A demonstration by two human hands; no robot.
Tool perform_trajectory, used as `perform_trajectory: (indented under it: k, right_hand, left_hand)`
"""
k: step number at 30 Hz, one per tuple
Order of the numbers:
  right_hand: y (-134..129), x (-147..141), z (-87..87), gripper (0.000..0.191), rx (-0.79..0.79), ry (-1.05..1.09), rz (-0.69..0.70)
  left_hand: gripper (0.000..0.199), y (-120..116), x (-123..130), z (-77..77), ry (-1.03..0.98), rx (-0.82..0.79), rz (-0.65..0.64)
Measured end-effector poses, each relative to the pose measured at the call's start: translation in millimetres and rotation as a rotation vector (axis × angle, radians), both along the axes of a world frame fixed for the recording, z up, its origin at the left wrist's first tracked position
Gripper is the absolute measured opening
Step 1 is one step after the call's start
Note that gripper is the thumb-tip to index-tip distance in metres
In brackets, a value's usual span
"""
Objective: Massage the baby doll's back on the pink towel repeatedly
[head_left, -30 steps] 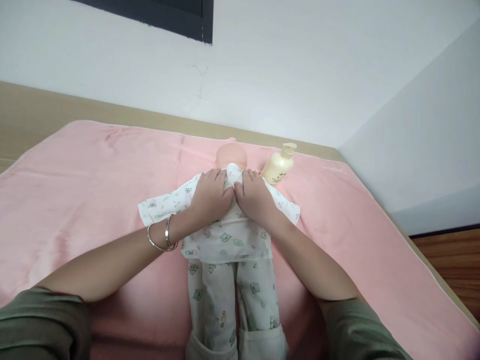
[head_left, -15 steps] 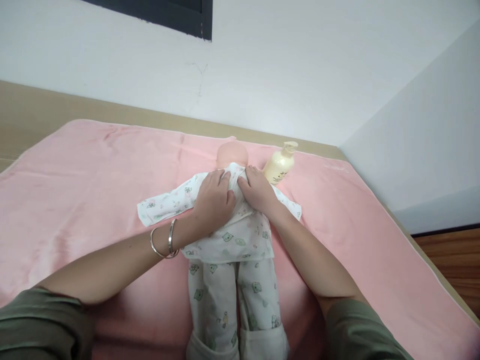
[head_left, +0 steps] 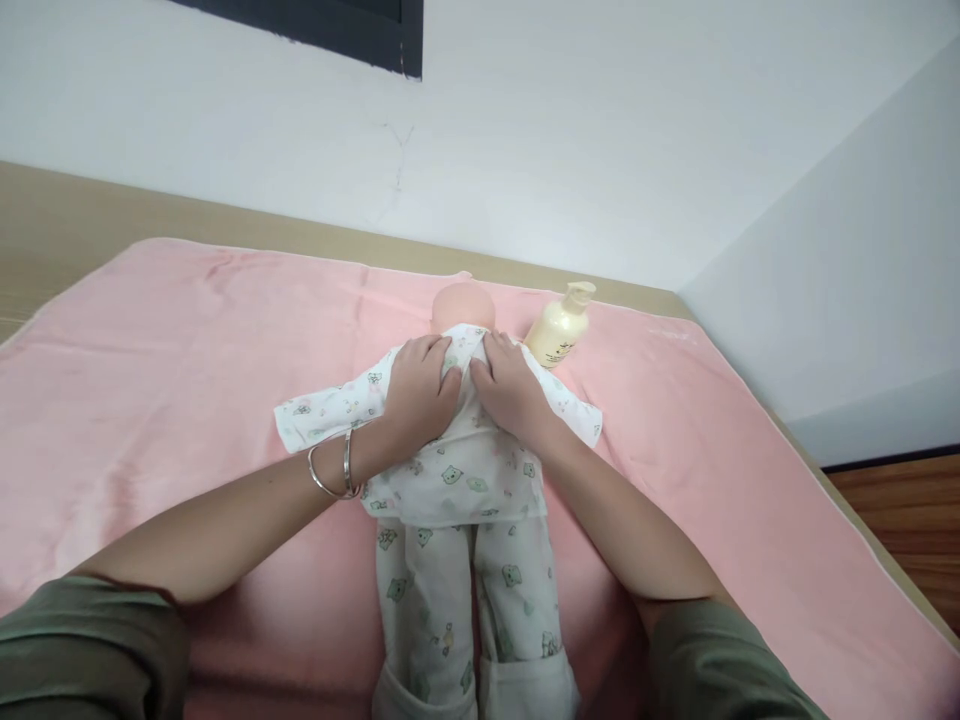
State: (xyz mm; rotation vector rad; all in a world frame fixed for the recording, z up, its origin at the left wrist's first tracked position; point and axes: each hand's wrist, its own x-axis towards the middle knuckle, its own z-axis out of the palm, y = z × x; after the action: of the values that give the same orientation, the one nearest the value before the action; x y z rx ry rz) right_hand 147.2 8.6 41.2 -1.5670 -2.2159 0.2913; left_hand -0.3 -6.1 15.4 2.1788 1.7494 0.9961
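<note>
A doll with a bald, skin-toned head (head_left: 463,303) lies stretched out in a white long-sleeved top (head_left: 469,485) and matching trousers (head_left: 439,600), both printed with small green animals. My left hand (head_left: 421,393) rests on the left part of its upper chest, fingers lying over the cloth and thumb apart. On the right part of the chest lies my right hand (head_left: 516,392), its fingers near the collar and its thumb towards the middle. Both sleeves spread outward. A pale yellow pump bottle (head_left: 559,330) is just beyond my right hand.
Beneath the doll is a pink sheet (head_left: 187,370) on a wooden surface (head_left: 67,220). A white wall (head_left: 562,130) rises behind it, with a dark frame (head_left: 337,30) at the top. Brown wood panelling (head_left: 907,520) shows at the right edge.
My left hand has shifted slightly up, its thumb now closer to its fingers. My right hand has moved slightly left and up. The cloth at the chest has shifted a little.
</note>
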Motion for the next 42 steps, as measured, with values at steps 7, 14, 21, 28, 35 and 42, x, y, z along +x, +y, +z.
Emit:
perform_trajectory:
  k: [7, 14, 21, 28, 35, 42]
  right_hand:
    - [-2, 10, 14.6, 0.052, 0.043, 0.114, -0.061]
    - [-11, -1, -0.1, 0.055, 0.108, 0.056, 0.086]
    - [-11, 2, 5.3, 0.057, 0.155, 0.138, -0.017]
    - [-8, 1, 5.0, 0.052, 0.02, 0.106, 0.049]
    - [-11, 7, 10.9, 0.056, 0.213, 0.215, -0.059]
    - [-6, 3, 4.1, 0.05, 0.069, 0.139, 0.046]
  left_hand:
    - [0.048, -1, -2, -2.5, -0.052, 0.007, -0.028]
    - [0.046, -1, -1, -1.9, -0.046, -0.001, 0.0]
    - [0.048, -1, -1, -4.0, -0.037, 0.01, 0.003]
    - [0.053, -2, -2, -2.6, -0.018, 0.0, -0.022]
    - [0.056, -5, -3, -3.8, -0.006, 0.022, -0.041]
    - [0.051, -3, -3, -2.6, 0.0, 0.007, -0.033]
